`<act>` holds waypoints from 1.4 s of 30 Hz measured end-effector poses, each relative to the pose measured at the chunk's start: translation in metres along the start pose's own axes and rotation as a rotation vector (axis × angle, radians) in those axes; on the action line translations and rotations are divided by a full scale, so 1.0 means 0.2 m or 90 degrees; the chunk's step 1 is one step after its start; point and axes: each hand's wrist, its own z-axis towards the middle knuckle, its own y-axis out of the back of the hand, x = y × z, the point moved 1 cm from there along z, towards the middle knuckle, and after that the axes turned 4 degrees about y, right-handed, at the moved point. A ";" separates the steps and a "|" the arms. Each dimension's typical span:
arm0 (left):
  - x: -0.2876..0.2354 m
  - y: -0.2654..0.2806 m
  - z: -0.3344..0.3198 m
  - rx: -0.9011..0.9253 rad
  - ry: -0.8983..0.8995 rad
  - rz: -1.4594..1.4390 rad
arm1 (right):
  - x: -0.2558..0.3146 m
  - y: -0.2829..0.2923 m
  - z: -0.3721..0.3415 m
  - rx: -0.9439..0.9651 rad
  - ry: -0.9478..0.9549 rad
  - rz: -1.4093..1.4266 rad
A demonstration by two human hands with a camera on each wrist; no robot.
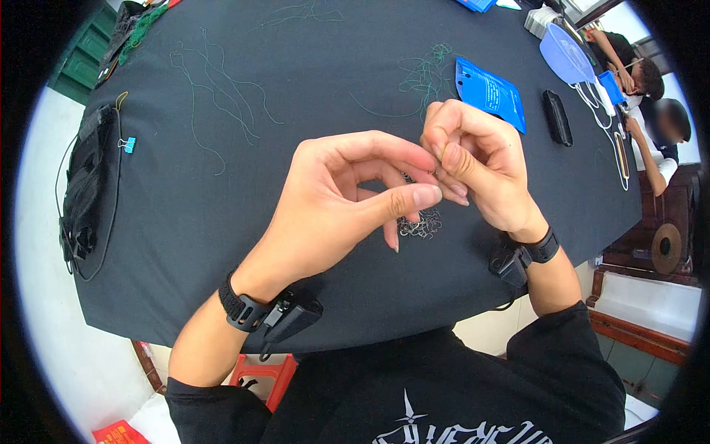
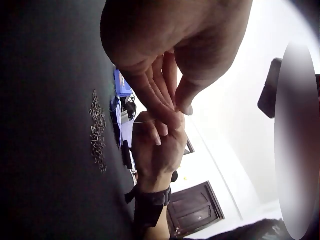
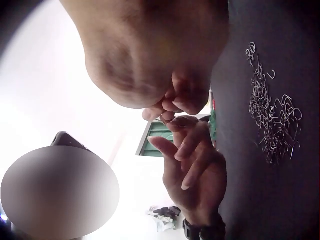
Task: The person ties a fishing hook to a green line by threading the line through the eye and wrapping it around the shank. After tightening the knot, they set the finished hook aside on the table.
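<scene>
Both arms are bent, the left arm and the right arm being angled inward so that the hands are held close together, raised in front of the body. The left hand is slanted toward the right one. Its index finger is arched and its thumb is stretched forward, a gap being left between their tips; its other fingers are loosely bent. On the right hand, the thumb is pinched against the curled index finger, and the remaining fingers are bent beneath.
</scene>
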 end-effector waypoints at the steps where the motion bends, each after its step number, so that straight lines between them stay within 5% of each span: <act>1: 0.00 0.00 0.00 -0.002 0.002 0.000 | 0.00 0.00 0.00 0.000 0.001 0.000; 12: 0.00 -0.01 -0.01 -0.046 0.055 -0.020 | -0.01 -0.03 -0.01 0.001 -0.012 -0.007; 30: 0.01 -0.03 -0.03 -0.033 0.102 -0.080 | -0.02 0.00 0.01 -0.001 0.131 -0.241; 42: -0.02 -0.03 -0.04 0.060 0.150 -0.154 | 0.03 0.01 0.02 0.049 0.082 0.054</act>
